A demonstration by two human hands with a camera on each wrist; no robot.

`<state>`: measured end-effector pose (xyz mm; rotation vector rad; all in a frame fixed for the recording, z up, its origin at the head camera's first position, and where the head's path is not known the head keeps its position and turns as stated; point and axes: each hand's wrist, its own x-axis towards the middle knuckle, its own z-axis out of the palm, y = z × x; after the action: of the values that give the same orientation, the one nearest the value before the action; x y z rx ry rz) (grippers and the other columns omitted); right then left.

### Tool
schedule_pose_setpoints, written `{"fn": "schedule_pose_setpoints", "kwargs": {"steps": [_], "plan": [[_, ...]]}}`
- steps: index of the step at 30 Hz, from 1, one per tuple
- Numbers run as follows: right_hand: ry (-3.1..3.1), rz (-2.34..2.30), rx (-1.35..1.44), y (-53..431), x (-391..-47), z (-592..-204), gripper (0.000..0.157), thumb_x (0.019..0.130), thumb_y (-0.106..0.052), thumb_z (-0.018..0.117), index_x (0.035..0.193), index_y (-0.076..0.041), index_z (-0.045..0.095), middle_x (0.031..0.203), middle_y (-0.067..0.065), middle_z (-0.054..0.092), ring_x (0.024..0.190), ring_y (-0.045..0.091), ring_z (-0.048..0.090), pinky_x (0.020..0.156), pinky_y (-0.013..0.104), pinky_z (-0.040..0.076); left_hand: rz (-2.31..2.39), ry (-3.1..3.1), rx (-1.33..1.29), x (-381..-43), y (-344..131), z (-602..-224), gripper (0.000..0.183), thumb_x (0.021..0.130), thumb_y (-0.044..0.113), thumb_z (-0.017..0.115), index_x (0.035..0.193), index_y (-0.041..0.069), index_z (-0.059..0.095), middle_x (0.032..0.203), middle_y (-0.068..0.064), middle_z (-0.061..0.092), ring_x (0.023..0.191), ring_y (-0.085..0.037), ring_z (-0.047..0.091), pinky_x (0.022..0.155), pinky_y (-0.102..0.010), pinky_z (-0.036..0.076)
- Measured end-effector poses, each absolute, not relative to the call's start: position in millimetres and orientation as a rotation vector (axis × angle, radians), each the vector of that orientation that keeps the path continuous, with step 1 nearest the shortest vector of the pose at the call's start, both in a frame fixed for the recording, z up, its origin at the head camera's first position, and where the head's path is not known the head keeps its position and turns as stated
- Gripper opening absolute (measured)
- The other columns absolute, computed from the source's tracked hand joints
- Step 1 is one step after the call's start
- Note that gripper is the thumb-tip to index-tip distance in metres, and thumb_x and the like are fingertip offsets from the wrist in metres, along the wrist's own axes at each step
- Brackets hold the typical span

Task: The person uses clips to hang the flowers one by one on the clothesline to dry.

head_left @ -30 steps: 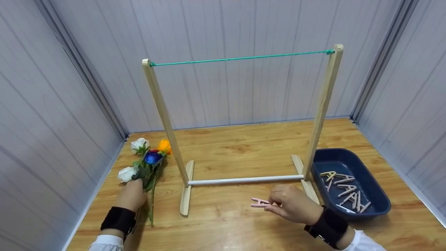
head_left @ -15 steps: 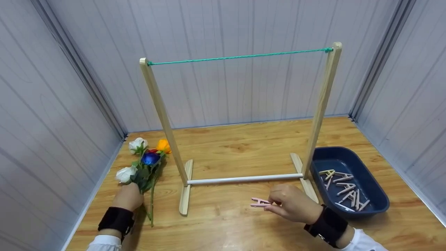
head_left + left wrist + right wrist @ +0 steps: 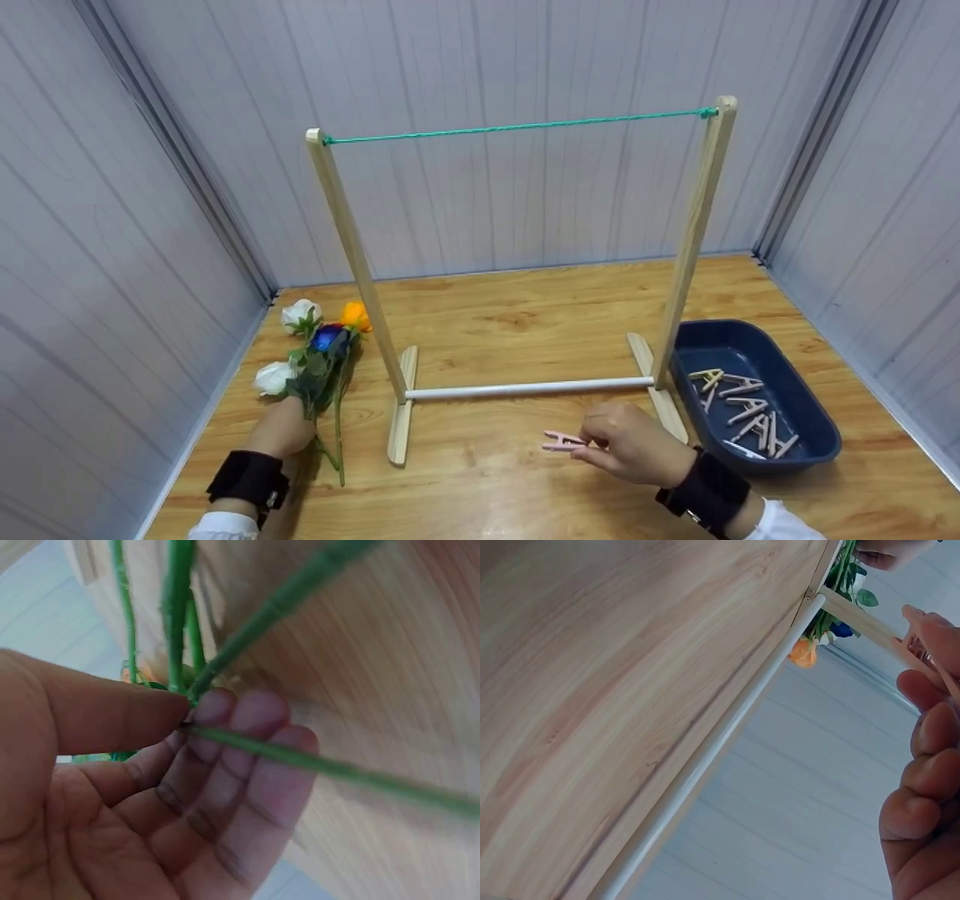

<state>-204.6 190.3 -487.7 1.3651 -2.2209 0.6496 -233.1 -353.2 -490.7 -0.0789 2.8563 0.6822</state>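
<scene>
At the left, my left hand [image 3: 283, 427] reaches into a bunch of roses lying on the table. Its thumb and fingers pinch a thin green stem [image 3: 337, 767] in the left wrist view; which bloom it belongs to is hidden. Near the hand are a white rose [image 3: 275, 378], another white rose [image 3: 301, 315], a blue rose [image 3: 327, 339] and an orange rose [image 3: 355, 316]. My right hand [image 3: 637, 442] holds a pink clothespin [image 3: 564, 442] between thumb and forefinger, in front of the wooden rack, with the jaw end pointing left.
A wooden rack with a left post [image 3: 352, 247], a right post [image 3: 695, 240], a white bottom bar [image 3: 525, 388] and a green string [image 3: 517, 127] stands mid-table. At the right, a dark blue basin [image 3: 814, 420] holds several clothespins [image 3: 747, 409]. Panelled walls enclose the table.
My left hand has shifted slightly among the stems; the front stem's lower end has swung to the right and some leaves have moved. My right hand stays nearly still with the clothespin, which has tilted slightly.
</scene>
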Motion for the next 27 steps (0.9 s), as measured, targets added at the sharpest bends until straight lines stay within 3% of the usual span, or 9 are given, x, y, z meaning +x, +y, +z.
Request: {"fn": "schedule_pose_setpoints", "kwargs": {"steps": [4, 9, 12, 14, 16, 18, 22, 27], "plan": [[-2.227, 0.681, 1.348, 190.4, -204.2, -487.7, 0.023, 0.085, -0.016, 0.09, 0.077, -0.017, 0.068, 0.068, -0.007, 0.059, 0.064, -0.003, 0.042, 0.06, 0.011, 0.031, 0.835, 2.846, -0.107, -229.5, -348.0, -482.6, 0.019, 0.101, 0.001, 0.045, 0.107, -0.014, 0.055, 0.084, -0.017, 0.054, 0.072, -0.028, 0.051, 0.067, -0.039, 0.04], [-2.203, 0.681, 1.358, 189.3, -205.1, -487.7, 0.023, 0.085, -0.016, 0.09, 0.077, -0.018, 0.068, 0.068, -0.007, 0.059, 0.065, -0.004, 0.042, 0.06, 0.012, 0.031, 0.912, 2.912, -0.139, -231.0, -342.5, -478.9, 0.031, 0.112, 0.007, 0.033, 0.093, -0.004, 0.054, 0.079, -0.012, 0.049, 0.071, -0.024, 0.048, 0.071, -0.039, 0.042], [-2.193, 0.673, 1.365, 189.2, -205.6, -488.8, 0.023, 0.085, -0.017, 0.09, 0.077, -0.018, 0.068, 0.069, -0.008, 0.059, 0.064, -0.003, 0.043, 0.06, 0.012, 0.031, 1.024, 2.937, -0.171, -229.5, -338.9, -476.8, 0.038, 0.114, 0.009, 0.031, 0.103, -0.01, 0.062, 0.085, -0.015, 0.058, 0.069, -0.018, 0.046, 0.07, -0.035, 0.042], [-2.19, 0.669, 1.365, 189.1, -205.7, -489.5, 0.023, 0.084, -0.017, 0.09, 0.076, -0.018, 0.068, 0.068, -0.007, 0.058, 0.064, -0.003, 0.043, 0.06, 0.012, 0.031, 1.144, 2.907, -0.195, -227.2, -335.8, -474.7, 0.042, 0.115, 0.01, 0.03, 0.119, -0.015, 0.064, 0.085, -0.02, 0.06, 0.062, -0.015, 0.041, 0.064, -0.032, 0.04], [-2.189, 0.671, 1.365, 188.9, -206.0, -490.0, 0.024, 0.083, -0.017, 0.09, 0.076, -0.018, 0.068, 0.068, -0.007, 0.058, 0.063, -0.002, 0.043, 0.06, 0.012, 0.031, 1.258, 2.871, -0.199, -224.1, -332.1, -471.7, 0.045, 0.116, 0.01, 0.031, 0.139, -0.017, 0.059, 0.096, -0.027, 0.066, 0.057, -0.012, 0.037, 0.058, -0.029, 0.039], [-2.189, 0.678, 1.364, 188.5, -206.3, -490.4, 0.025, 0.081, -0.016, 0.091, 0.076, -0.018, 0.067, 0.067, -0.007, 0.058, 0.063, -0.002, 0.042, 0.06, 0.012, 0.031, 1.37, 2.808, -0.197, -221.7, -327.2, -468.2, 0.047, 0.116, 0.01, 0.029, 0.146, -0.017, 0.053, 0.099, -0.031, 0.063, 0.052, -0.01, 0.029, 0.053, -0.028, 0.035], [-2.192, 0.701, 1.364, 188.0, -206.6, -490.9, 0.026, 0.081, -0.015, 0.092, 0.076, -0.017, 0.067, 0.067, -0.006, 0.058, 0.063, -0.003, 0.042, 0.06, 0.011, 0.03, 1.519, 2.705, -0.153, -219.2, -314.5, -463.2, 0.049, 0.116, 0.007, 0.027, 0.157, -0.017, 0.038, 0.102, -0.021, 0.059, 0.057, -0.009, 0.031, 0.058, -0.029, 0.036], [-2.198, 0.712, 1.364, 188.5, -205.5, -491.7, 0.025, 0.082, -0.017, 0.091, 0.077, -0.017, 0.067, 0.068, -0.006, 0.059, 0.064, -0.002, 0.042, 0.061, 0.011, 0.031, 1.652, 2.55, -0.071, -213.5, -296.8, -466.0, 0.042, 0.116, 0.003, 0.029, 0.157, -0.009, 0.031, 0.104, -0.011, 0.058, 0.071, -0.016, 0.049, 0.067, -0.033, 0.048]]}}
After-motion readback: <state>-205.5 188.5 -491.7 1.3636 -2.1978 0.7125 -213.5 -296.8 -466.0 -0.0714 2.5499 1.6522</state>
